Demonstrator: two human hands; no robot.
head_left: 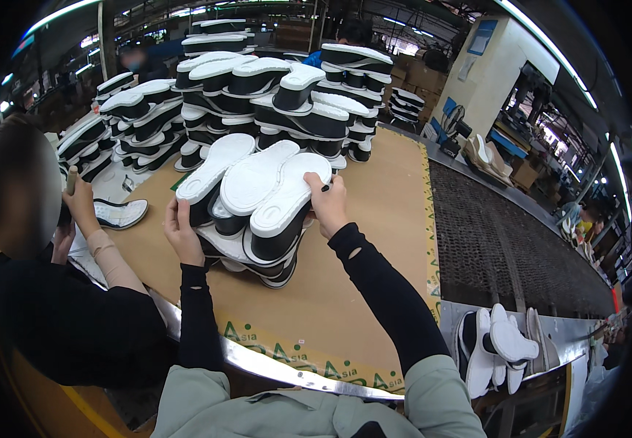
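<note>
Your left hand (181, 235) presses flat against the left side of a small stack of black shoes with white rubber soles (257, 208), fingers spread along the stack, not closed around anything. Your right hand (328, 204) clasps the stack's right side, fingers curled over the edge of the rightmost white sole. The stack sits between both hands on the brown cardboard-covered surface (374, 219), soles facing up on the top row, more pairs nested below.

Just behind it, a much larger pile of black-and-white shoes (257, 95) runs across the far part of the surface.

To your left, a person in a black top, their hand (82, 204) holding a thin tool, works over a single white shoe (120, 213) lying flat.

To your right, a dark mesh conveyor belt (506, 248) runs alongside. Near its lower end, a few loose white-soled shoes (498, 347) rest on a metal ledge.
</note>
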